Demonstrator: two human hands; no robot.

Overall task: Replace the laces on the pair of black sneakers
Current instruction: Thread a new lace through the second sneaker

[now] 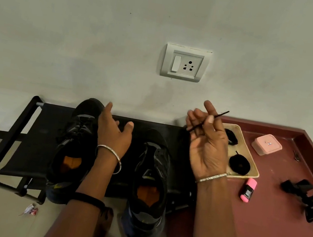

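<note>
Two black sneakers with orange insoles stand on a low black rack (31,139). The left sneaker (74,146) has laces across its tongue. The right sneaker (152,179) shows no lace that I can make out. My left hand (113,134) hovers between the two shoes, fingers spread and holding nothing. My right hand (207,142) is raised, palm towards me, and pinches the stiff tip of a black lace (218,116) between thumb and fingers. A coiled black lace (239,164) lies on a beige tray (253,164).
The tray sits on a maroon ledge (269,218) to the right, with another black bundle (231,137) on it. A pink box (267,145), a pink highlighter (248,190) and black clips (306,199) also lie on the ledge. A wall socket (184,63) is ahead.
</note>
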